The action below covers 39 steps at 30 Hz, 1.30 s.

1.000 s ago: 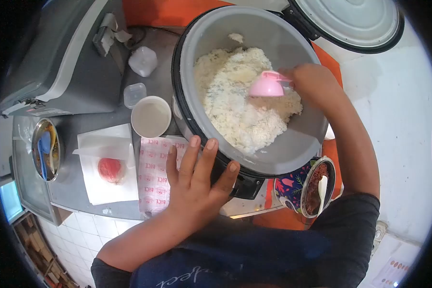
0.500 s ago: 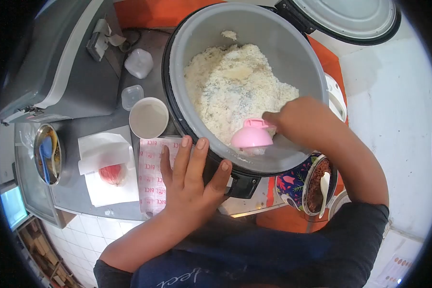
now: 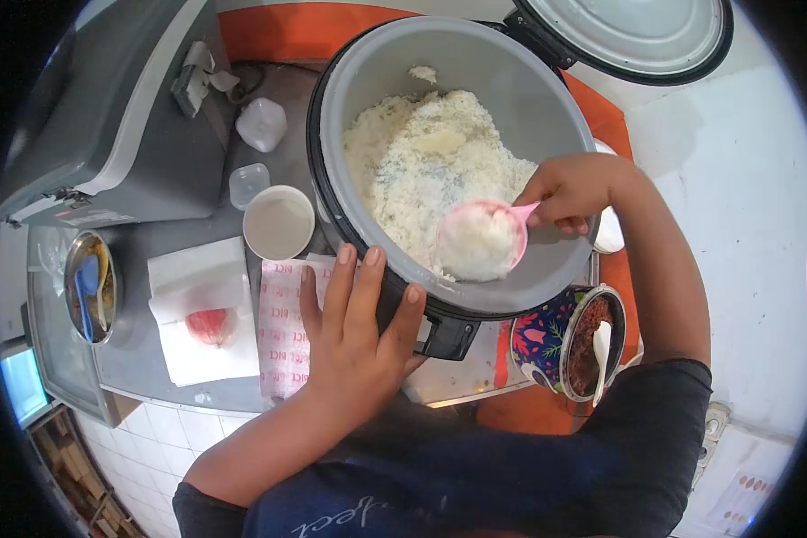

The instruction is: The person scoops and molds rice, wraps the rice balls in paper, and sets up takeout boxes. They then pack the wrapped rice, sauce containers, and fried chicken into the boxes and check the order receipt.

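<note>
A large round rice cooker [image 3: 547, 117] stands open, with white rice [image 3: 421, 170] heaped inside. My right hand [image 3: 572, 193] grips the handle of a pink scoop [image 3: 522, 235], which is turned open side up and filled with rice, low inside the pot near its front wall. My left hand [image 3: 354, 314] rests with fingers spread against the cooker's front left rim, holding nothing. Just left of that hand lies printed wrapping paper [image 3: 282, 332].
An empty round bowl [image 3: 279, 222] and a small clear container [image 3: 248, 185] sit left of the cooker. Further left are white paper with a red item [image 3: 208, 326] and a metal bowl [image 3: 91, 287] with utensils. A flowered pot [image 3: 542, 341] with a white spoon stands front right.
The pink scoop was upside down over the rice; now it faces up and holds rice. My right hand has turned with it. My left hand has stayed nearly in place.
</note>
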Motion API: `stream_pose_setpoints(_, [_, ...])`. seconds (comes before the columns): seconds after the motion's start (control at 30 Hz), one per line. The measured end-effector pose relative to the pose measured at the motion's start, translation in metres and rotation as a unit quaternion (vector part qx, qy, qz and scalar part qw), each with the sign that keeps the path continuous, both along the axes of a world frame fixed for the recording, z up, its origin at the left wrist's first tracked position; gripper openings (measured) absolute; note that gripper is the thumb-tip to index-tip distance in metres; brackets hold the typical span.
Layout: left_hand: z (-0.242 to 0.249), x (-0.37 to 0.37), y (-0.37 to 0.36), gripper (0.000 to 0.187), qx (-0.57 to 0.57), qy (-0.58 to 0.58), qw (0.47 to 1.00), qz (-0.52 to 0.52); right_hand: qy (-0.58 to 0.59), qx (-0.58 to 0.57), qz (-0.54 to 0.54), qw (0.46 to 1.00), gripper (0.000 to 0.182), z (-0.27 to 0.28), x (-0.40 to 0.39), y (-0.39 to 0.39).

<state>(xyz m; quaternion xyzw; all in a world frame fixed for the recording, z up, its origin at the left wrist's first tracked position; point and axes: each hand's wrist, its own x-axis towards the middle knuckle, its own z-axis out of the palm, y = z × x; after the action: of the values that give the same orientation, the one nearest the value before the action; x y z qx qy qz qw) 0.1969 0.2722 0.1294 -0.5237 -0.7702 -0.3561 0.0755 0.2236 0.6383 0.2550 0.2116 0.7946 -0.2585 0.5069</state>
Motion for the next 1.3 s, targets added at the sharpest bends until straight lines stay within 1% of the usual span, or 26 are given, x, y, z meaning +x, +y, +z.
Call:
stream_pose_setpoints(0.03, [-0.002, 0.000, -0.001, 0.107, -0.001, 0.003, 1.000, 0.002, -0.001, 0.000, 0.001, 1.000, 0.025, 0.005, -0.001, 0.000])
stream_pose_setpoints(0.07, [-0.003, 0.001, -0.001, 0.116, 0.000, 0.008, 1.000, 0.005, 0.011, -0.002, -0.037, 0.999, 0.024, 0.012, 0.000, 0.002])
stream_pose_setpoints(0.13, [-0.005, 0.001, -0.001, 0.119, 0.002, 0.007, 1.000, 0.007, 0.044, -0.023, -0.100, 0.994, 0.023, 0.017, 0.006, 0.014])
stream_pose_setpoints(0.2, [-0.005, 0.000, -0.001, 0.122, 0.004, 0.007, 1.000, 0.010, 0.058, -0.032, -0.104, 0.992, 0.023, 0.017, 0.012, 0.022])
stream_pose_setpoints(0.27, [-0.005, 0.000, -0.001, 0.120, 0.001, 0.004, 1.000, 0.003, 0.070, -0.042, -0.109, 0.991, 0.023, 0.018, 0.018, 0.029])
stream_pose_setpoints(0.33, [-0.004, -0.001, -0.002, 0.119, -0.004, 0.002, 1.000, 0.000, 0.103, -0.064, -0.106, 0.987, 0.030, 0.019, 0.026, 0.034])
stream_pose_setpoints(0.4, [-0.004, -0.001, -0.002, 0.118, -0.010, -0.001, 1.000, -0.004, 0.122, -0.073, -0.110, 0.984, 0.030, 0.025, 0.029, 0.031])
stream_pose_setpoints(0.47, [-0.003, -0.002, -0.001, 0.106, -0.005, -0.008, 1.000, -0.003, 0.142, -0.082, -0.114, 0.980, 0.030, 0.031, 0.030, 0.027])
stream_pose_setpoints(0.5, [-0.006, -0.001, 0.000, 0.106, -0.006, -0.009, 1.000, -0.003, 0.159, -0.060, -0.120, 0.978, 0.031, 0.032, 0.030, 0.026])
stream_pose_setpoints(0.57, [-0.011, 0.000, 0.005, 0.092, 0.037, 0.017, 0.999, 0.026, 0.175, -0.041, -0.126, 0.976, 0.032, 0.027, 0.024, 0.023])
stream_pose_setpoints(0.6, [-0.011, 0.000, 0.005, 0.092, 0.035, 0.017, 0.999, 0.026, 0.237, 0.033, -0.111, 0.965, 0.032, 0.020, 0.015, 0.016])
stream_pose_setpoints(0.63, [-0.011, 0.000, 0.005, 0.087, 0.032, 0.017, 0.999, 0.029, 0.297, 0.108, -0.095, 0.944, 0.032, 0.010, 0.006, 0.007])
stream_pose_setpoints(0.67, [-0.010, 0.001, 0.005, 0.082, 0.030, 0.018, 0.999, 0.031, 0.437, 0.217, 0.054, 0.871, 0.034, -0.018, 0.002, -0.002])
stream_pose_setpoints(0.7, [-0.011, 0.001, 0.005, 0.082, 0.028, 0.019, 0.999, 0.028, 0.437, 0.217, 0.050, 0.871, 0.034, -0.033, -0.006, -0.014])
stream_pose_setpoints(0.73, [-0.012, 0.002, 0.005, 0.080, 0.033, 0.019, 0.999, 0.030, 0.473, 0.317, 0.104, 0.815, 0.037, -0.045, -0.013, -0.026])
stream_pose_setpoints(0.77, [-0.013, 0.002, 0.005, 0.078, 0.038, 0.019, 0.999, 0.033, 0.500, 0.413, 0.156, 0.745, 0.040, -0.051, -0.018, -0.033])
stream_pose_setpoints(0.8, [-0.013, 0.001, 0.005, 0.078, 0.036, 0.020, 0.999, 0.031, 0.467, 0.453, 0.159, 0.742, 0.048, -0.046, -0.025, -0.032])
stream_pose_setpoints(0.83, [-0.012, 0.001, 0.006, 0.076, 0.039, 0.022, 0.998, 0.036, 0.467, 0.451, 0.159, 0.744, 0.048, -0.036, -0.028, -0.032])
stream_pose_setpoints(0.9, [-0.013, 0.002, 0.007, 0.073, 0.043, 0.020, 0.998, 0.043, 0.410, 0.489, 0.156, 0.753, 0.048, -0.017, -0.030, -0.027])
stream_pose_setpoints(0.97, [-0.014, 0.002, 0.008, 0.069, 0.050, 0.024, 0.997, 0.048, 0.400, 0.485, 0.151, 0.763, 0.045, -0.012, -0.027, -0.015])
stream_pose_setpoints(1.03, [-0.013, 0.003, 0.007, 0.068, 0.049, 0.019, 0.998, 0.044, 0.312, 0.502, 0.198, 0.782, 0.041, -0.011, -0.027, -0.004])
stream_pose_setpoints(1.07, [-0.013, 0.002, 0.006, 0.067, 0.049, 0.016, 0.998, 0.041, 0.311, 0.503, 0.198, 0.782, 0.041, -0.012, -0.026, -0.005])
stream_pose_setpoints(1.13, [-0.014, 0.002, 0.007, 0.067, 0.051, 0.016, 0.998, 0.041, 0.384, 0.414, 0.174, 0.807, 0.036, -0.011, -0.023, -0.017])
stream_pose_setpoints(1.23, [-0.014, 0.003, 0.007, 0.068, 0.052, 0.014, 0.998, 0.040, 0.362, 0.381, 0.181, 0.831, 0.031, -0.001, -0.026, -0.043])
stream_pose_setpoints(1.27, [-0.014, 0.002, 0.008, 0.068, 0.052, 0.015, 0.998, 0.042, 0.361, 0.382, 0.178, 0.832, 0.031, -0.002, -0.023, -0.038])
stream_pose_setpoints(1.3, [-0.014, 0.002, 0.008, 0.068, 0.052, 0.015, 0.998, 0.039, 0.379, 0.421, 0.198, 0.800, 0.028, -0.005, -0.019, -0.030])
